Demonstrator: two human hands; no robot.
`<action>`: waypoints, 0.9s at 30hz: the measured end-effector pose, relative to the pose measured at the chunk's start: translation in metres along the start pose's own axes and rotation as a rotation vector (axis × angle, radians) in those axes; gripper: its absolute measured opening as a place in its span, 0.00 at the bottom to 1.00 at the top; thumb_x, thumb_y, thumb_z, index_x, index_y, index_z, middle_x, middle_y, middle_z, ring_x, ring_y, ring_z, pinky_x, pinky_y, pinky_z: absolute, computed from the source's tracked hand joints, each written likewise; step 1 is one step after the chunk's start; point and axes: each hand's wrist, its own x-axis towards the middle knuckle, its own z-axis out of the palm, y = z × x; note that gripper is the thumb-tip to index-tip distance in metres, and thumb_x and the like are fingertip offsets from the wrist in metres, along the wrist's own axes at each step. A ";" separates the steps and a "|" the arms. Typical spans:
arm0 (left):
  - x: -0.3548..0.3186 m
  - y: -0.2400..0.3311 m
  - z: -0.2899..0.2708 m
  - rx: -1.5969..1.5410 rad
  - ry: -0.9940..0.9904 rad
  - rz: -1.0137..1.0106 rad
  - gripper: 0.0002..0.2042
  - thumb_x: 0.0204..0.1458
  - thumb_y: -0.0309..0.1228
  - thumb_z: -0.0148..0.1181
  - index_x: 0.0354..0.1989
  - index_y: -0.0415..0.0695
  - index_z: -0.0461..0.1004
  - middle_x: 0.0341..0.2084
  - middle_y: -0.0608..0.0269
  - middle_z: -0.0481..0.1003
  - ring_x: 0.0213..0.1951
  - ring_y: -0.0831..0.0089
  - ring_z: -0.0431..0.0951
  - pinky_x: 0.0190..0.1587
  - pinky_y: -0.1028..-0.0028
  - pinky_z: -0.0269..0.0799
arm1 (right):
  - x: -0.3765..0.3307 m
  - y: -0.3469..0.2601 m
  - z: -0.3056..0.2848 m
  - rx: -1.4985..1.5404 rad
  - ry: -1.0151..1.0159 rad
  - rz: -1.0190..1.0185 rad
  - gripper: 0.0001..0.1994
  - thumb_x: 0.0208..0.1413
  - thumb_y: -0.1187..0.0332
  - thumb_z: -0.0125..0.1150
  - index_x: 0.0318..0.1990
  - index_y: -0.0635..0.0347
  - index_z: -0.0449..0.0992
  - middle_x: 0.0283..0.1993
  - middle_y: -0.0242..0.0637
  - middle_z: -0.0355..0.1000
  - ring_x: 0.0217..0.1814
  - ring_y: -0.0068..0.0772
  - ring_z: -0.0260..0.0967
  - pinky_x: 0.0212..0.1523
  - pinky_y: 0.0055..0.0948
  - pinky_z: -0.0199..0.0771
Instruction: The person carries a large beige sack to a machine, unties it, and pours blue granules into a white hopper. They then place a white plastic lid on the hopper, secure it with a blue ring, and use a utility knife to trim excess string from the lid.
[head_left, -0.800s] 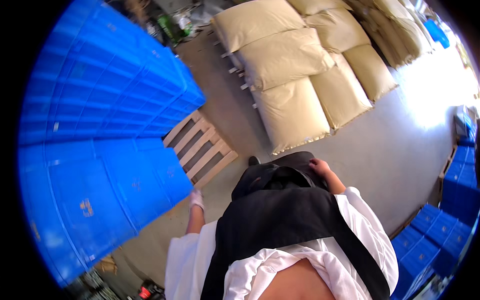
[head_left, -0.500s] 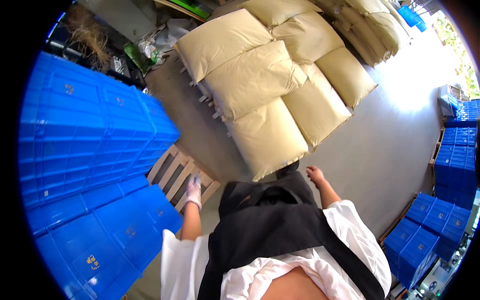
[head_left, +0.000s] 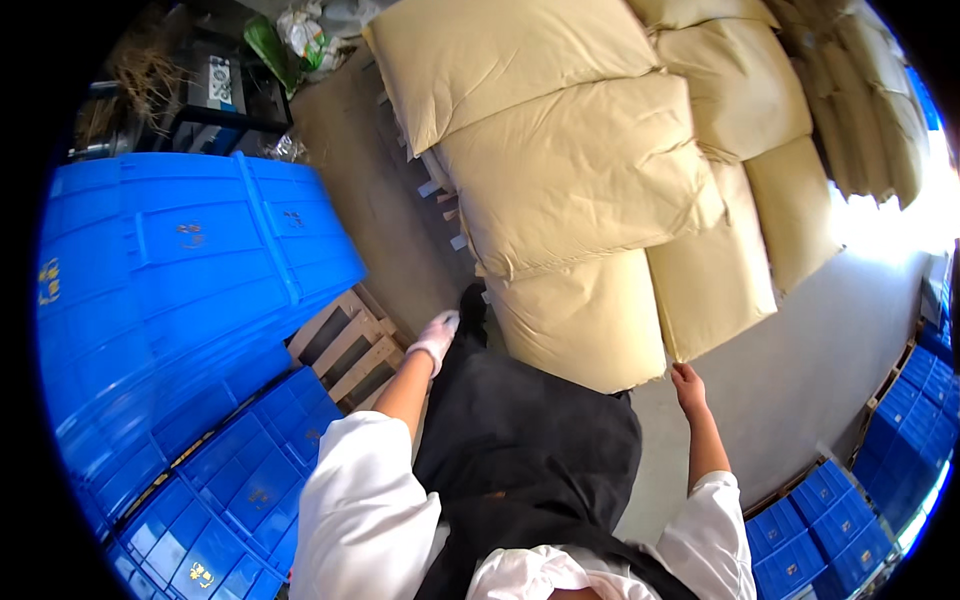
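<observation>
Beside the stack of tan sacks (head_left: 585, 175), the gloved left hand (head_left: 434, 340) has its fingers together at the near left; the bare right hand (head_left: 688, 388) curls at the near-right corner, contact uncertain. Left of the stack: wooden pallet (head_left: 364, 369), blue crates (head_left: 195, 290), insides unseen. Right: grey floor (head_left: 790, 350), then more blue crates (head_left: 828, 525).

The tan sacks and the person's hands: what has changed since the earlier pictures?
The view has moved closer to the tan sacks, which now fill more of it. The gloved left hand has swung forward and inward from beside the blue crates. The right hand has swung outward from the black clothing. Neither visibly grasped or let go of anything. The sacks and crates stay stacked.
</observation>
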 end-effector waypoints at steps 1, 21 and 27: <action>0.022 0.011 0.009 -0.089 0.015 -0.070 0.22 0.55 0.42 0.50 0.53 0.40 0.68 0.46 0.59 0.73 0.45 0.71 0.71 0.51 0.74 0.63 | 0.022 -0.008 0.006 -0.043 -0.139 -0.018 0.19 0.52 0.60 0.57 0.50 0.58 0.72 0.46 0.44 0.73 0.49 0.38 0.71 0.51 0.32 0.68; 0.213 0.026 0.118 -1.189 0.227 -0.012 0.35 0.52 0.60 0.44 0.60 0.46 0.60 0.59 0.62 0.62 0.59 0.62 0.60 0.61 0.65 0.54 | 0.430 -0.127 -0.091 -0.513 0.407 -0.108 0.48 0.38 0.27 0.50 0.56 0.62 0.65 0.55 0.54 0.65 0.59 0.50 0.61 0.58 0.41 0.59; 0.224 0.029 0.120 -1.304 0.115 0.054 0.32 0.50 0.58 0.49 0.58 0.47 0.62 0.55 0.60 0.66 0.55 0.59 0.66 0.56 0.59 0.64 | 0.431 -0.141 -0.094 -0.351 0.265 -0.118 0.52 0.37 0.26 0.49 0.57 0.70 0.60 0.53 0.61 0.65 0.57 0.54 0.63 0.56 0.41 0.61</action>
